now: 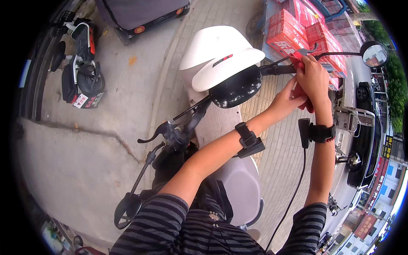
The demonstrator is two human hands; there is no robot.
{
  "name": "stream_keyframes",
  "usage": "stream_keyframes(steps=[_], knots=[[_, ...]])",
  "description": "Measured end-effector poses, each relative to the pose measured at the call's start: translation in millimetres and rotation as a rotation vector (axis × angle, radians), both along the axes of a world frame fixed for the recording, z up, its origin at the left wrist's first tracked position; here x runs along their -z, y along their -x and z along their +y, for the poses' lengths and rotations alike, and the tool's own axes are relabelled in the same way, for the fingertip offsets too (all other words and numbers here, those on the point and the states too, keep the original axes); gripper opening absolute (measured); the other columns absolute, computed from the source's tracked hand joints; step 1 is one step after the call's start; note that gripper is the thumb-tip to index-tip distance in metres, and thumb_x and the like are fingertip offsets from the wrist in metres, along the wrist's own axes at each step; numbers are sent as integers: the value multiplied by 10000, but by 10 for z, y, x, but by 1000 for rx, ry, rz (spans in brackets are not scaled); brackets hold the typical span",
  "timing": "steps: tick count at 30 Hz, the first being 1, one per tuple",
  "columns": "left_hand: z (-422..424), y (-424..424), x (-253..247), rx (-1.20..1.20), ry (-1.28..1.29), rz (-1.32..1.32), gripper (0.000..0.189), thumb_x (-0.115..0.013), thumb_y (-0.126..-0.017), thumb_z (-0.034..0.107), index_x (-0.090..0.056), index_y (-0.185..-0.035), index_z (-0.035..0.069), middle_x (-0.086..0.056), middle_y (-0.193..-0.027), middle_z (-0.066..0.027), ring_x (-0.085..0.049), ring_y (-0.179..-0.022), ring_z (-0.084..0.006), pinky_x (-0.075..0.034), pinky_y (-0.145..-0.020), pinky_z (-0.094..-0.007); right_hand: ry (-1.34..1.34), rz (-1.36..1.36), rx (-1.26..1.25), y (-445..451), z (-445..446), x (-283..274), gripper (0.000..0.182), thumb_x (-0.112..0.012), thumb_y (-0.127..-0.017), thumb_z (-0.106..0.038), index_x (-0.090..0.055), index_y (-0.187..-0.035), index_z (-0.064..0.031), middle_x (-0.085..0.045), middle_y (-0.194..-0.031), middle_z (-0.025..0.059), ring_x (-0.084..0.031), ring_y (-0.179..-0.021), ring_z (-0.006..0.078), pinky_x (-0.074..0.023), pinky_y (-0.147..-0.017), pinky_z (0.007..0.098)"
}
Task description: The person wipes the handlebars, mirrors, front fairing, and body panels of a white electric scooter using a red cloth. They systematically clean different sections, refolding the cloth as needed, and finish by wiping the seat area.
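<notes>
A motor scooter with a white front cowl (pixel 220 57) and a glossy black dash panel (pixel 237 87) stands in front of me. My right hand (pixel 314 76) closes on a red cloth (pixel 307 106) by the far handlebar grip, near the brake lever (pixel 309 50). Just below it, my left hand (pixel 290 95) pinches the same cloth; part of the cloth is hidden between the hands. Black straps with small boxes circle both wrists. The near brake lever (pixel 153 135) and near mirror (pixel 127 208) are to the left. A round mirror (pixel 375 54) rises beyond my right hand.
Stacked red cartons (pixel 287 35) sit on a blue cart beyond the handlebar. A parked scooter (pixel 81 63) is at left, and a grey-covered vehicle (pixel 143 12) is at top. A black car (pixel 366 146) stands at right. A cable (pixel 295 194) hangs from my right wrist.
</notes>
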State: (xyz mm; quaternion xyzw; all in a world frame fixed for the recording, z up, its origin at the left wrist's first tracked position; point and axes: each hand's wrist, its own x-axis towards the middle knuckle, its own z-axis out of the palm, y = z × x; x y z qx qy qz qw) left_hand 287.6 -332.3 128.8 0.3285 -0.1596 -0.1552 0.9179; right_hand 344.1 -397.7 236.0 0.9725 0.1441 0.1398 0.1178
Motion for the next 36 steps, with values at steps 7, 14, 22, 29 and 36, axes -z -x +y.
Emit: stream_keyframes(steps=[7,14,22,29,36], knots=[[58,89,-3,-36,70,69,668,-525,-932,51,-116,-1457,110,-581,-1085,-111,-583,-956,-144,-475,-821,-293,26,71,-133,-46,100,11,117,-603,-747,-141,-631,-806,-43,-627,-828,109,-629,-767,308,-499,-640,420],[204,377,375,-142,12,146,716,-534,-900,-16,-111,-1454,148,-477,-1253,-90,-510,-1063,-133,-444,-859,-277,-255,-7,-187,344,354,532,282,-593,-745,-79,-636,-1023,-56,-638,-1011,89,-607,-888,296,-501,-749,377],[275,663,897,-63,-570,117,734,-566,-853,37,-191,-1478,122,-529,-1240,-94,-542,-1087,-158,-433,-900,-292,-695,93,121,721,43,1401,339,-556,-762,-61,-614,-1095,-35,-619,-1096,125,-614,-922,351,-489,-805,367],[265,922,790,28,-771,1,707,-576,-843,46,-239,-1462,105,-596,-1144,-159,-609,-979,-209,-472,-834,-312,-760,3,191,1153,-218,1469,355,-552,-753,-51,-619,-1101,-41,-627,-1083,132,-619,-930,332,-496,-790,389],[423,642,535,-397,-819,-245,749,-624,-812,16,-243,-1454,78,-581,-1143,-157,-593,-888,-206,-481,-778,-292,-726,-337,-147,791,194,1008,490,-622,-714,-34,-609,-1191,-145,-617,-1124,36,-596,-894,255,-510,-724,336]])
